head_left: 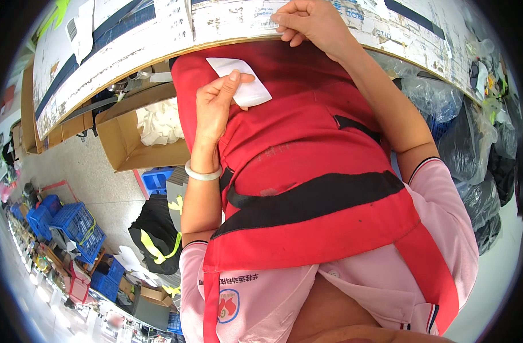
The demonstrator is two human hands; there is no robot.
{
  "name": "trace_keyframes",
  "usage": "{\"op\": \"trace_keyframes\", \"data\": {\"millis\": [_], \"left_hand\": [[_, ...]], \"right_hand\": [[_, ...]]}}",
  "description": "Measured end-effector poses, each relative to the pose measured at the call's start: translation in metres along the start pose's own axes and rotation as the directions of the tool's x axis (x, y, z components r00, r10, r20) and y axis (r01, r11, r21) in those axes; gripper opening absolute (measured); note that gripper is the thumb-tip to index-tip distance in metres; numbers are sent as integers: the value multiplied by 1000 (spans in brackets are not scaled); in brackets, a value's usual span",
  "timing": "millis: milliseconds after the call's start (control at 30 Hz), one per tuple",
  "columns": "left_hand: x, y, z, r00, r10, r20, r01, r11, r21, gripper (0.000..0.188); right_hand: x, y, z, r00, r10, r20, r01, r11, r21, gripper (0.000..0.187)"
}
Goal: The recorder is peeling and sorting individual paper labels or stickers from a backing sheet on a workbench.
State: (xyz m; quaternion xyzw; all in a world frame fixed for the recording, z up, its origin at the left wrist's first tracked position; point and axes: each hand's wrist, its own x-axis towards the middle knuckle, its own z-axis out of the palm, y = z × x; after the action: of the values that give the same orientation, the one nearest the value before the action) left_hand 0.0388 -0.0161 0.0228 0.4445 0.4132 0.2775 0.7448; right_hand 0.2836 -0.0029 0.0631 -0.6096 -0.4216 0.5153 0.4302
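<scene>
Evidently thin, plain white, four-cornered slip [253, 91], pinched in left fingers [231, 83], right fingers [290, 22] curled, whether gripping anything unclear

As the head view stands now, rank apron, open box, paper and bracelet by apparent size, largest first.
1. Apron
2. Open box
3. Paper, held in the left hand
4. Bracelet

left hand [214, 106]: 11 o'clock, thumb [233, 76] pinched down | right hand [310, 22]: just past 12, fingers [296, 39] kinda curled | right elbow [417, 153] bent
</scene>
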Motion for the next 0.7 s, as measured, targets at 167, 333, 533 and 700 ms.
{"op": "trace_keyframes", "data": {"millis": [167, 333, 533, 700], "left_hand": [[0, -2, -2, 1000, 4, 19, -4, 1000, 12, 34], [0, -3, -1, 1000, -6, 22, 6, 1000, 1, 33], [1, -4, -2, 1000, -11, 27, 11, 1000, 2, 32], [1, -4, 0, 1000, -23, 20, 24, 999, -22, 32]], "right_hand": [[0, 1, 1, 1000, 3, 2, -3, 1000, 13, 18], [-1, -1, 2, 1000, 1, -10, -1, 1000, -25, 19], [-2, -5, 3, 1000, -23, -13, 22, 997, -76, 20], [-3, -6, 5, 1000, -24, -11, 22, 994, -108, 19]]}}
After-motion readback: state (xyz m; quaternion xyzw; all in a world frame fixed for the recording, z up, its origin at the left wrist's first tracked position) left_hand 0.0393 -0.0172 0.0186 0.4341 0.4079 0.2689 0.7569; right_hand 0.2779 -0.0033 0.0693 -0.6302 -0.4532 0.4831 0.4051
